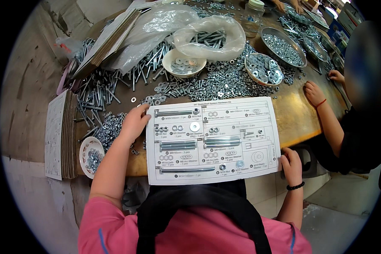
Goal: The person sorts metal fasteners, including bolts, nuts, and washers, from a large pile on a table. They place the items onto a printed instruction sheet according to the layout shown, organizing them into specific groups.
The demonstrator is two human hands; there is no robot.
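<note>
Keeping the card (264, 171) level, across the table's (296, 118) near edge, should help the bolts (178, 146) on it stay in their boxes. The left hand (134, 122) touches its left edge, the right hand (291, 165) its right; whether either pinches, I cannot tell. Loose nuts (228, 80) lie beyond.

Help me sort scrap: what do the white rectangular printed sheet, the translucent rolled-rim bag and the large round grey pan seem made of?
White rectangular printed sheet: probably matte paper or card; flat, without gloss.
Translucent rolled-rim bag: glossy plastic film; creases, highlights.
Large round grey pan: likely smooth metal; its rim gleams.
</note>
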